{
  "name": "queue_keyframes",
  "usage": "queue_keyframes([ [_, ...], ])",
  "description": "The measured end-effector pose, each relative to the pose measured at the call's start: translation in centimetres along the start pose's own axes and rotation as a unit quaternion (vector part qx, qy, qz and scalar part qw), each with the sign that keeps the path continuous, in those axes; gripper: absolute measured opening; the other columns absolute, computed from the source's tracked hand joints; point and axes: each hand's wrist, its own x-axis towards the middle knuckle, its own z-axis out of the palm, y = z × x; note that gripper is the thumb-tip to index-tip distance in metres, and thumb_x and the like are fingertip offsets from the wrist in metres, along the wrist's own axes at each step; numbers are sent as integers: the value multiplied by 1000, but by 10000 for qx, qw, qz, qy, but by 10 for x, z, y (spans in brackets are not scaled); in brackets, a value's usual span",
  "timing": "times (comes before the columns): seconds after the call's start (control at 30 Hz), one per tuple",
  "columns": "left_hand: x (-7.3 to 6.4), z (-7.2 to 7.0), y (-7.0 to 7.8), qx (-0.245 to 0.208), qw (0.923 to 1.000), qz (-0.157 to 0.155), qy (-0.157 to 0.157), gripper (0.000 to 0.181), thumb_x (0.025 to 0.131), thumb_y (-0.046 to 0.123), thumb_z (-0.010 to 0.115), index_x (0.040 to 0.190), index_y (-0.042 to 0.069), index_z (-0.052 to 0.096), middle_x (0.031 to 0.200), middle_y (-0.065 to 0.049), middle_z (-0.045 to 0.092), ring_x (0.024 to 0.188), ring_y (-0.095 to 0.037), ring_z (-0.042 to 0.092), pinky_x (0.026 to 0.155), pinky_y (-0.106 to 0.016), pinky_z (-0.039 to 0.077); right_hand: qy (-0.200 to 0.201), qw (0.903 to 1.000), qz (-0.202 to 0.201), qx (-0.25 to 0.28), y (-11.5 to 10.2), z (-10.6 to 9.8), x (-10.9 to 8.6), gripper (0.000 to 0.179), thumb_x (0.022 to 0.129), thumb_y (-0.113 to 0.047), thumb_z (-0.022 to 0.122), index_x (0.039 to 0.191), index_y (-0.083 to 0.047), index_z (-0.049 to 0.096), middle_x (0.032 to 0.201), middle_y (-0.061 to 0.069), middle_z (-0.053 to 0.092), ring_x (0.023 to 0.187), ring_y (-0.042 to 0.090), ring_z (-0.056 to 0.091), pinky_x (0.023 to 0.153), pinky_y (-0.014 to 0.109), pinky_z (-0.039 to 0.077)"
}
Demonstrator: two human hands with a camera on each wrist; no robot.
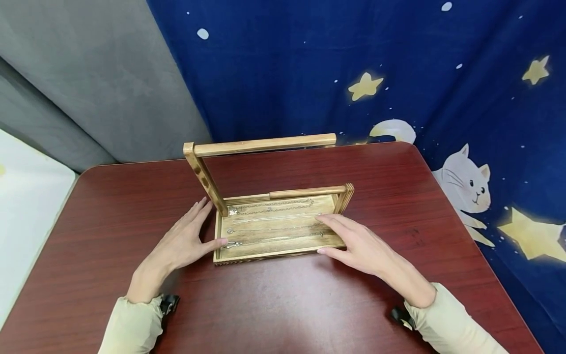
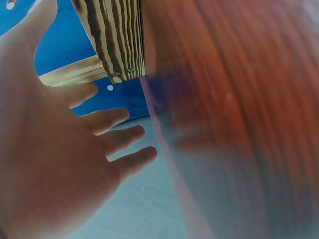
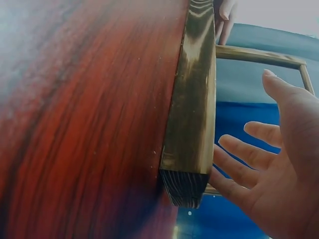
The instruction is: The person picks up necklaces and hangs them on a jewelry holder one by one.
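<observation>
A shallow wooden jewelry stand (image 1: 274, 255) sits on the table, with a tall bar (image 1: 265, 145) and a lower bar (image 1: 309, 192) rising from it. Several thin chain necklaces (image 1: 278, 239) lie side by side along its tray. My left hand (image 1: 181, 241) is at the tray's left end, thumb tip over the front corner; the left wrist view shows its fingers spread beside the striped wood (image 2: 117, 40). My right hand (image 1: 364, 248) is at the right end, fingers over the tray and thumb by the front edge. In the right wrist view its fingers (image 3: 244, 154) look loosely extended beside the wood.
The dark red table (image 1: 283, 305) has its far edge just behind the stand. Beyond it hang a grey curtain (image 1: 106, 83) and a blue curtain (image 1: 283, 73) with stars and a cat. A white surface (image 1: 26, 211) lies to the left.
</observation>
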Motion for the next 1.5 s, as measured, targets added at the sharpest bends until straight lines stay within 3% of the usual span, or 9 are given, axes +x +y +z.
queue_keyframes([
  [0.3, 4, 2, -2, -378, 9992, 24, -130, 106, 84, 62, 70, 161, 20, 11, 165, -11, 15, 148, -36, 22, 109, -59, 30, -191, 9995, -53, 264, 4, 9, 10, 63, 94, -51, 65, 145, -17, 51, 140, -2, 55, 130, 14, 50, 105, 37, 43],
  [0.83, 11, -2, -6, -866, 9960, 88, -188, 94, 91, 54, 67, 156, 0, 25, 155, -23, 34, 140, -40, 36, 110, -56, 32, -343, 9950, -540, 767, 5, 24, 27, 45, 96, -44, 65, 130, -13, 65, 124, -5, 64, 117, 7, 57, 99, 32, 46],
  [1.0, 16, -4, -6, -928, 9952, 126, -283, 92, 91, 49, 69, 155, 0, 26, 154, -23, 35, 140, -41, 35, 110, -56, 31, -344, 9949, -515, 799, 5, 25, 30, 43, 96, -44, 65, 127, -14, 67, 120, -4, 67, 113, 5, 59, 96, 30, 48],
  [1.23, 23, -5, -8, -1150, 9928, 282, -181, 84, 89, 33, 76, 153, 1, 32, 151, -22, 41, 139, -39, 38, 110, -56, 31, -569, 9945, -572, 674, 2, 26, 35, 39, 98, -44, 61, 124, -16, 69, 118, -6, 67, 113, 8, 60, 97, 32, 48],
  [1.5, 25, -4, -14, -1266, 9914, 315, -124, 75, 90, 30, 76, 150, 5, 38, 146, -19, 48, 137, -38, 41, 109, -55, 32, -656, 9948, -552, 550, -2, 30, 44, 33, 96, -39, 66, 119, -16, 71, 114, -6, 69, 111, 9, 61, 95, 32, 48],
])
